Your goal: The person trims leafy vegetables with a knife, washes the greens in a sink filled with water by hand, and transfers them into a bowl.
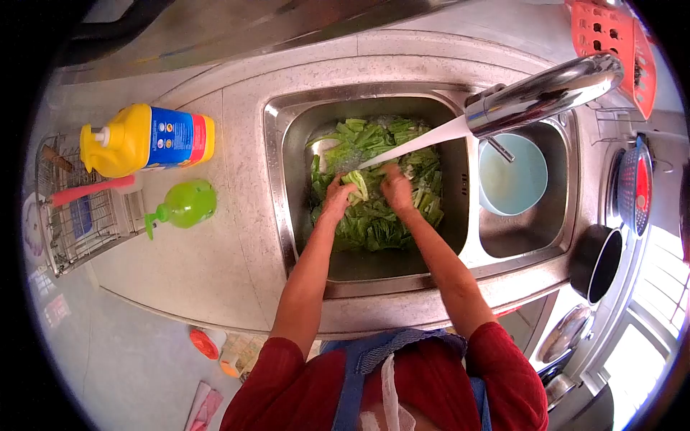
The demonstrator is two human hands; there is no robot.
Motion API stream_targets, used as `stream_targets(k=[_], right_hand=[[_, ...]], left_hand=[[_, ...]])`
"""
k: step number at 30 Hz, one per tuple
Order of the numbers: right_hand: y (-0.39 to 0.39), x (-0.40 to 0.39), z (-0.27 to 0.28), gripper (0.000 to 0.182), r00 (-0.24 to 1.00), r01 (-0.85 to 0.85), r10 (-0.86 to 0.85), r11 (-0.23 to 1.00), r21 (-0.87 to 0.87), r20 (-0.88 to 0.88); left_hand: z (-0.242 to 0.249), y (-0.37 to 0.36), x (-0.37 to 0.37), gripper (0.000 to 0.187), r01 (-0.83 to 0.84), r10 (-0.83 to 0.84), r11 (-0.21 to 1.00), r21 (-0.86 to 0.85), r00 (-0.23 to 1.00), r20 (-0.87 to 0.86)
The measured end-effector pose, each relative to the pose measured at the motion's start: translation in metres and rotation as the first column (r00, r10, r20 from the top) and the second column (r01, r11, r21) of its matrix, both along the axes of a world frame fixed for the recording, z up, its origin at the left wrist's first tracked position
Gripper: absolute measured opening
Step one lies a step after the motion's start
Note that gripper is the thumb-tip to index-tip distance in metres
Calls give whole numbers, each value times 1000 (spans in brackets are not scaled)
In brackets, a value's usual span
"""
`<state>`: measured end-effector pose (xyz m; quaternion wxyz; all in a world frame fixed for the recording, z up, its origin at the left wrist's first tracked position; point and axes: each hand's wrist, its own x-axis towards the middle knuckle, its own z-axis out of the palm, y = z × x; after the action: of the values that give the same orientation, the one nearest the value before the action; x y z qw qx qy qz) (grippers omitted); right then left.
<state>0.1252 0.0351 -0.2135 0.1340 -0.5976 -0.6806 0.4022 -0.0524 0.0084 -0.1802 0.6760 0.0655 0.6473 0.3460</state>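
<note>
Both my hands are down in the left basin of a steel sink (277, 187), which is full of green leafy vegetables (374, 223). My left hand (336, 197) grips a pale green leaf stalk (357, 181) and holds it under the water stream (417, 144). My right hand (395, 188) closes on the same leaves from the other side. Water runs from the chrome tap (546, 90) above the sink's divider.
A light blue bowl (514, 179) sits in the right basin. On the counter to the left stand a yellow pump bottle (144, 140), a green pump bottle (185, 206) and a wire rack (75, 205). A black pot (596, 262) and an orange basket (614, 43) are at the right.
</note>
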Motion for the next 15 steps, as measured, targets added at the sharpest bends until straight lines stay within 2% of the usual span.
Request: stream_targets(k=[1,2,3,4,5,6,7,8,9,10,11,12,13,14,15], right_hand=[[-10,-5,-7,42,963,-243,216,955,171,162],[-11,-1,0,43,953,-303,301,935,187,39],[-8,5,2,43,952,-304,302,934,185,40],[-2,10,3,43,976,-196,183,975,109,118],[2,14,4,43,977,-75,65,996,45,201],[3,17,4,44,961,-181,172,983,21,216],[5,16,15,44,962,-177,169,984,20,216],[10,16,36,39,982,-186,191,962,-198,5],[12,16,46,34,966,-231,160,888,-398,-204],[9,16,38,34,966,-231,160,887,-400,-202],[3,15,19,31,976,-217,218,966,-140,-4],[3,10,21,29,958,-238,210,962,133,197],[4,5,22,29,959,-234,206,963,134,194],[10,-6,49,31,957,-277,283,957,-84,69],[13,-9,63,34,942,-334,329,896,-293,-69]], left_hand=[[-2,1,-2,51,3,-3,1000,1,1000,1],[-8,2,-6,61,73,-74,997,-15,996,-45],[-24,-1,-12,72,139,-141,990,-35,986,-89],[-39,-6,-18,80,89,-90,996,-22,993,-70],[-29,-4,-16,80,87,-88,996,-20,993,-73],[-9,1,-11,81,63,-75,994,-89,989,-131],[5,3,-8,83,38,-68,987,-158,980,-186],[9,5,-6,83,43,-73,986,-160,980,-183],[10,6,-5,83,93,-130,981,-169,966,-223],[12,7,-3,82,140,-184,974,-179,947,-264],[4,6,-2,82,137,-181,975,-177,947,-264],[-8,4,-1,79,197,-232,971,-136,909,-345],[-19,2,-2,75,263,-280,960,-101,860,-426],[-14,3,-4,75,268,-285,958,-102,858,-426],[-2,6,-8,70,232,-231,972,-29,931,-283]])
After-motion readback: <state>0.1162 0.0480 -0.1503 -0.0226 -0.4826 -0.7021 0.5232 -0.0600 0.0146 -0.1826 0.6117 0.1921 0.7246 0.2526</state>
